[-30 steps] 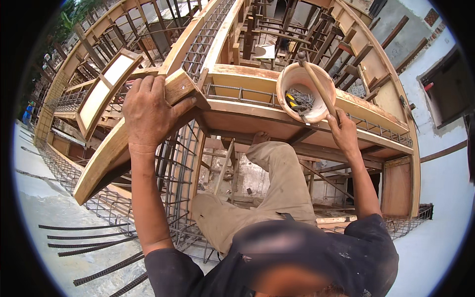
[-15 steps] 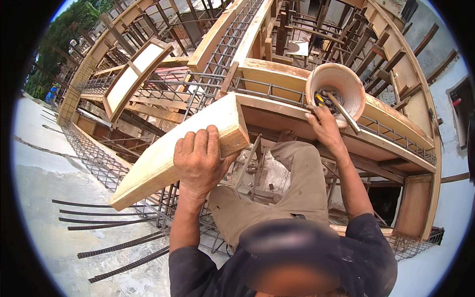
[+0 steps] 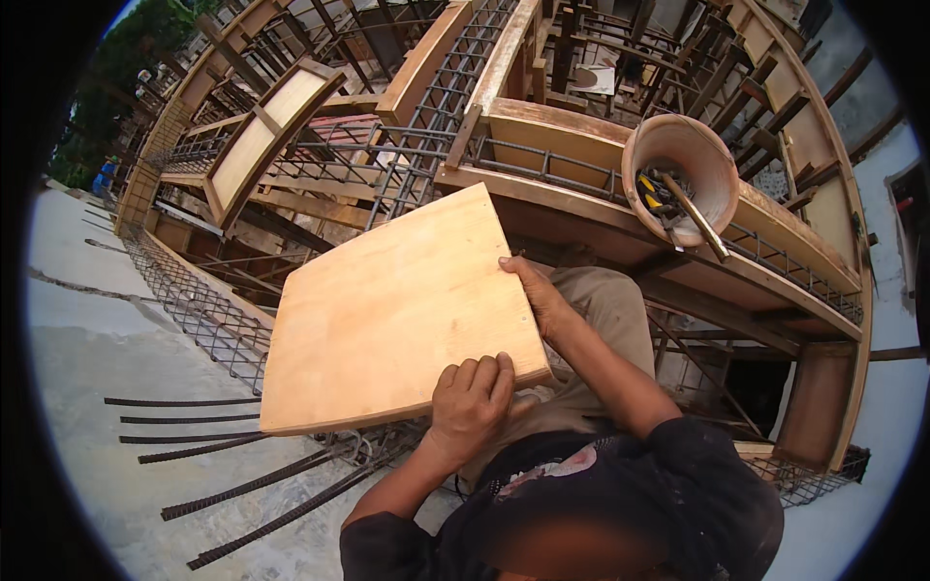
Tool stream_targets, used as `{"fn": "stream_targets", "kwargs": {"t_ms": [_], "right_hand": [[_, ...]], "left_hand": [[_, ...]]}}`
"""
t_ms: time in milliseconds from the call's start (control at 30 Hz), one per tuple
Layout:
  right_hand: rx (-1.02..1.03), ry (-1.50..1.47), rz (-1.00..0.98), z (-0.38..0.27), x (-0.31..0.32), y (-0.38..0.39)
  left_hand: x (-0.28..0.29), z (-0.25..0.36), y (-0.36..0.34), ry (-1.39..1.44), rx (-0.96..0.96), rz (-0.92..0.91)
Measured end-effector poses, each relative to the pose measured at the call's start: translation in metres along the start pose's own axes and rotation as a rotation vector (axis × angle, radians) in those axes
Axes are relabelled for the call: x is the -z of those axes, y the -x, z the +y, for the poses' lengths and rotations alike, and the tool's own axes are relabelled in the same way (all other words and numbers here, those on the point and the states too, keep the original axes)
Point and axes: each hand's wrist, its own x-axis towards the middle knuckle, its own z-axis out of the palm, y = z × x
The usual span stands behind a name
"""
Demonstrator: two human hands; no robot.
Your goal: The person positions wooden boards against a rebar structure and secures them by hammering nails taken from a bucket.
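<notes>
A pale plywood panel (image 3: 387, 310) with a wooden edge strip is tilted in front of me, its broad face toward the view. My left hand (image 3: 473, 402) grips its near edge, fingers over the top of the face. At the right edge my right hand (image 3: 533, 295) holds the panel, with the thumb side on the face and the other fingers hidden behind. Beyond my right hand, a bucket (image 3: 712, 160) rests on the formwork beam. A hammer (image 3: 693, 211) leans out over its rim, and a yellow-and-black tool (image 3: 649, 191) lies inside with other small items.
Timber formwork (image 3: 620, 208) with a rebar cage (image 3: 436, 107) crosses ahead. Several rebar ends (image 3: 257, 489) stick out over the concrete slab (image 3: 107, 465) at left. Another framed panel (image 3: 266, 140) leans farther off. Below me the formwork is open, with props showing.
The panel has turned from edge-on to face-up and come nearer. My right hand has left the bucket and taken hold of the panel's right edge. My left hand has moved down and right.
</notes>
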Motion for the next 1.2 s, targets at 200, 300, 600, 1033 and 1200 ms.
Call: {"fn": "stream_targets", "kwargs": {"t_ms": [200,300,600,1033,1200], "right_hand": [[0.103,0.106,0.033,0.015,0.033,0.001],[0.207,0.072,-0.012,0.034,0.050,-0.013],[0.336,0.263,-0.097,0.020,0.016,0.033],[0.509,0.430,-0.225,0.025,0.011,0.048],[0.558,0.564,-0.315,0.022,0.010,0.052]], "left_hand": [[-0.023,-0.107,-0.036,0.639,0.414,-0.310],[-0.103,-0.187,-0.063,0.559,0.498,-0.251],[-0.251,-0.292,-0.081,0.766,0.763,-0.482],[-0.171,-0.284,-0.108,0.721,0.770,-0.530],[-0.051,-0.265,-0.128,0.233,0.638,-0.412]]}}
